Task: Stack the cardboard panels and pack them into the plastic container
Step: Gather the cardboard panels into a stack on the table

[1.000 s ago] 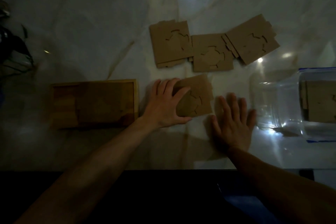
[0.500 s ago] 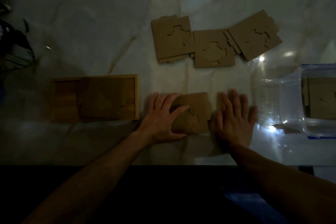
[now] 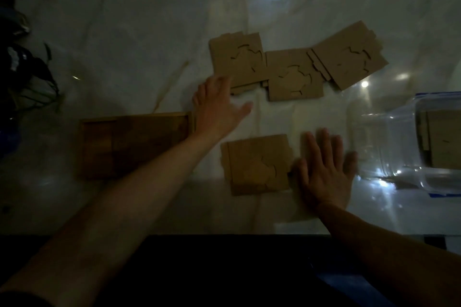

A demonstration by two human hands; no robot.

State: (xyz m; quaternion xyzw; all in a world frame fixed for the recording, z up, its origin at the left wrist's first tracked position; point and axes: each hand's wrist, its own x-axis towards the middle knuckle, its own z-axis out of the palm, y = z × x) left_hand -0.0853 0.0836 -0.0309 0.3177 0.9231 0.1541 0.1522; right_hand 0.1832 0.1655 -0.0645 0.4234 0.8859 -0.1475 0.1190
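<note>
A small stack of brown cardboard panels [image 3: 258,163] lies flat near the table's front edge. My right hand [image 3: 324,169] rests flat on the table, its thumb against the stack's right side. My left hand [image 3: 219,104] is stretched forward with fingers apart, its fingertips at the lower left corner of the left panel [image 3: 237,60] in the far row. Two more panels [image 3: 294,75] [image 3: 349,55] lie beside it, overlapping. The clear plastic container [image 3: 389,142] lies on its side at the right, with panels [image 3: 444,139] inside.
A wooden tray [image 3: 134,144] sits on the marble table [image 3: 124,45] left of my left forearm. Dark plant leaves [image 3: 32,75] hang at the far left. The table's front edge runs just below my right hand.
My left hand let go of the near stack and reached forward to the far row of panels. The near stack now lies flat and squared. My right hand stayed beside it.
</note>
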